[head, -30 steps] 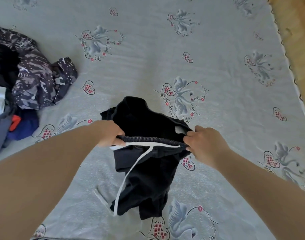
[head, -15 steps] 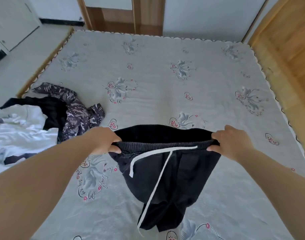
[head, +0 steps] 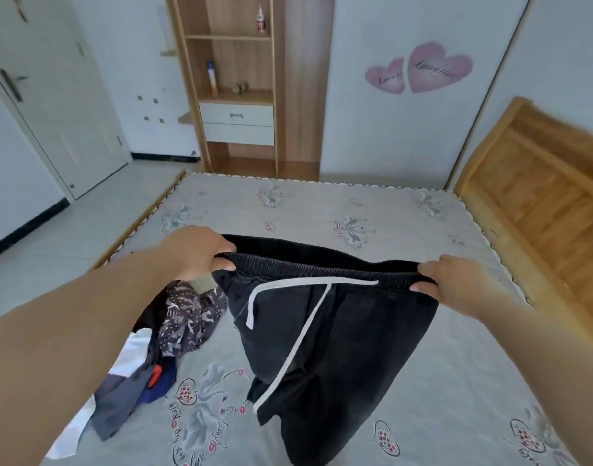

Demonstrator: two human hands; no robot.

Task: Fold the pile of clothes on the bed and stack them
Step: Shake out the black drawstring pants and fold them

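Black shorts (head: 348, 334) with a white drawstring hang in the air above the bed (head: 372, 210), stretched wide by the elastic waistband. My left hand (head: 197, 252) grips the waistband's left end and my right hand (head: 456, 284) grips its right end. The legs of the shorts dangle down toward the sheet. A pile of unfolded clothes (head: 174, 331) lies at the bed's left side, partly hidden behind my left forearm: a dark patterned garment, something white, grey and blue pieces.
The bed carries a grey sheet printed with flowers and hearts. A wooden headboard (head: 540, 203) rises on the right. Beyond the bed's far edge stand a wooden shelf unit (head: 241, 95) and a white wall. A white door (head: 52, 105) is at the left.
Both hands have raised the shorts off the bed and pulled the waistband wide apart. The view has tilted up, bringing the wall, shelf and door into sight.
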